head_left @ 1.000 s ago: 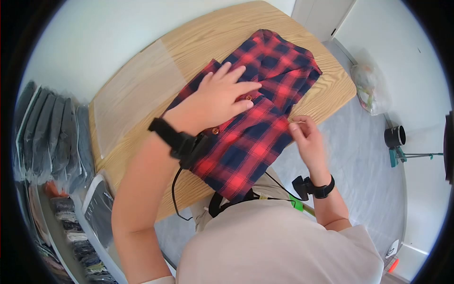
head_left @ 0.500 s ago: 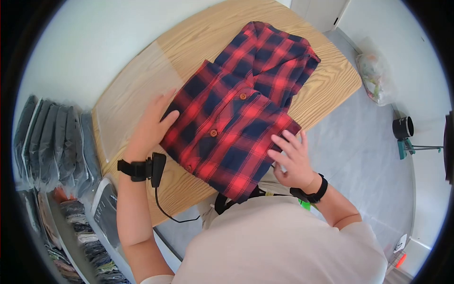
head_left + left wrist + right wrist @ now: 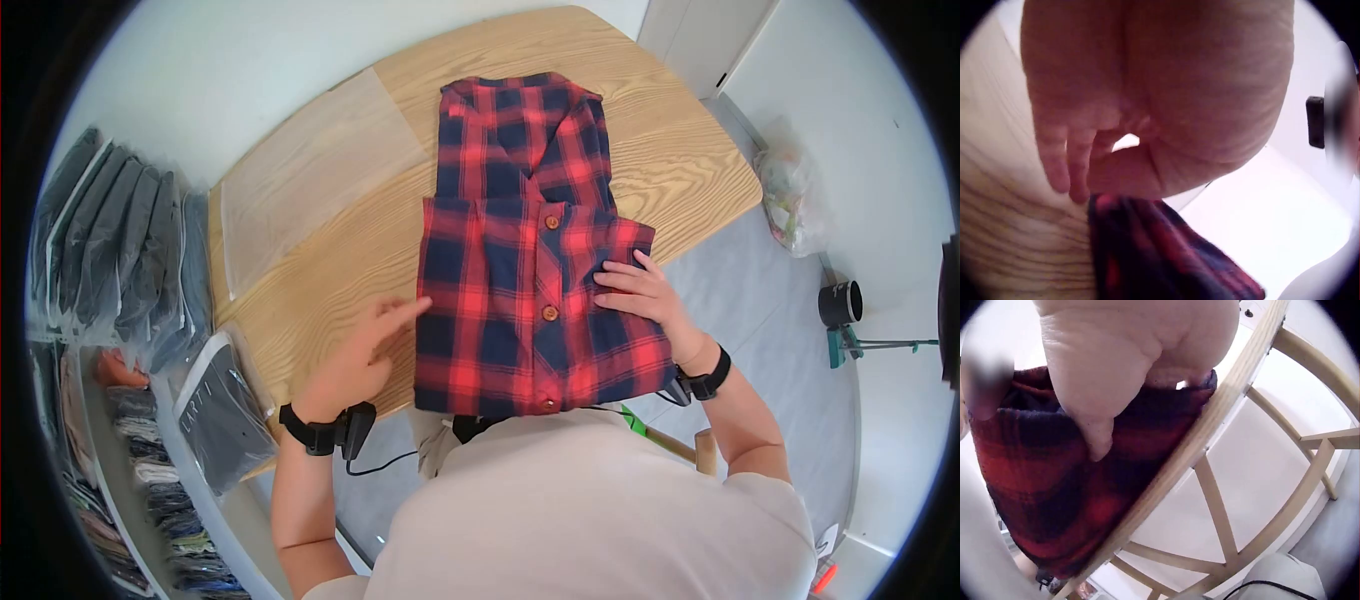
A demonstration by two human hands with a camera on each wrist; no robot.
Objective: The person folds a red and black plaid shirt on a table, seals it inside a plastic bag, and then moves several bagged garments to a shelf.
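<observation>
A red and navy plaid shirt with brown buttons lies folded on the wooden table. Its collar end points away from me and its lower edge reaches the table's near side. At its left edge is my left hand, index finger stretched to the fabric. The left wrist view shows that hand just above a corner of the cloth, with loosely bent fingers. On the shirt's right side rests my right hand, fingers spread over the cloth. In the right wrist view its thumb lies against the plaid fabric.
A clear plastic sheet lies on the table's left part. Bagged dark garments stand on a shelf at the left, with a packaged garment nearby. A plastic bag and a black bin are on the right.
The shirt has turned to lie straighter before me. My left hand went from its top to its left edge; my right hand moved from the right edge onto its right side.
</observation>
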